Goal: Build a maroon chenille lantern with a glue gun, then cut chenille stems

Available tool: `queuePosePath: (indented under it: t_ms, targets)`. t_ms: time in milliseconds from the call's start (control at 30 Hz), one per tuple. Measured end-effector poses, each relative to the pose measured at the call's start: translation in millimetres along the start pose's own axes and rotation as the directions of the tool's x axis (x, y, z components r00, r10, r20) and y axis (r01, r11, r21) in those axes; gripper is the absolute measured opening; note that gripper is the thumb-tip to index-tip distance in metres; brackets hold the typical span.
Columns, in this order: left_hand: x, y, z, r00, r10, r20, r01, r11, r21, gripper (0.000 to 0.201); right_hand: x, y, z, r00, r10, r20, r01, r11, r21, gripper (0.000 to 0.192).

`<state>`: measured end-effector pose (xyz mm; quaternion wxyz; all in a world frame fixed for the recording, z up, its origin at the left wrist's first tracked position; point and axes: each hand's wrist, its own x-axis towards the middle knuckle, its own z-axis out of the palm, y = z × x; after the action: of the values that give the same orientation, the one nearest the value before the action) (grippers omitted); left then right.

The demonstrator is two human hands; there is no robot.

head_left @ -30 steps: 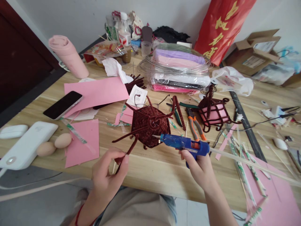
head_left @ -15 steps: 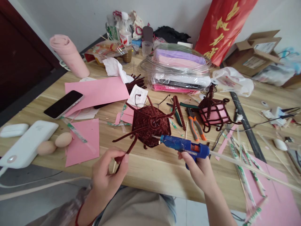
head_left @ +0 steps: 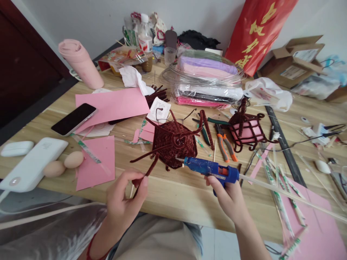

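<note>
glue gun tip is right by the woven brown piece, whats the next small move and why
Probably ease the glue gun nozzle the last bit leftward onto the woven brown piece and squeeze. The right hand aims the tip at its near edge, while the left hand pinches a brown stem that runs up to the same piece.

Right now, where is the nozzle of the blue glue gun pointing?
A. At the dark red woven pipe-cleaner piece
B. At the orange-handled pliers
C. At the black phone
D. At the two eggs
A: the right hand holds the blue glue gun with its nozzle aimed left at the near side of the dark red woven pipe-cleaner piece, while the left hand pinches one of its loose strands.
</note>
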<state>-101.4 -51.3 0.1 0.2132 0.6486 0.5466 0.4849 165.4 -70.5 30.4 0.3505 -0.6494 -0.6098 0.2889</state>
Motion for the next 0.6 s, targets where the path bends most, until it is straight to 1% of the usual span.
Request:
queuePosePath:
  t_ms: [200,300,433,600]
  targets:
    - [0.5,1.3,0.4,1.0,-0.002,0.005,0.002,1.0,-0.015,0.01,-1.5,1.3,-0.1,1.0,-0.001,-0.002,0.001,1.0,-0.03,0.03]
    - [-0.1,1.3,0.1,1.0,-0.006,0.017,0.007,1.0,-0.002,0.007,-2.5,2.8,0.4,1.0,-0.006,0.01,0.007,0.998,-0.055,0.031]
    - [-1.0,0.2,0.2,0.999,-0.026,0.039,0.026,1.0,0.011,0.005,-2.7,3.6,0.5,1.0,-0.01,-0.004,0.01,0.997,-0.074,0.032]
    - [-0.7,0.5,1.2,1.0,-0.014,0.022,0.014,1.0,0.005,0.007,-2.6,4.0,-0.1,1.0,-0.021,0.005,0.022,0.998,-0.067,0.031]
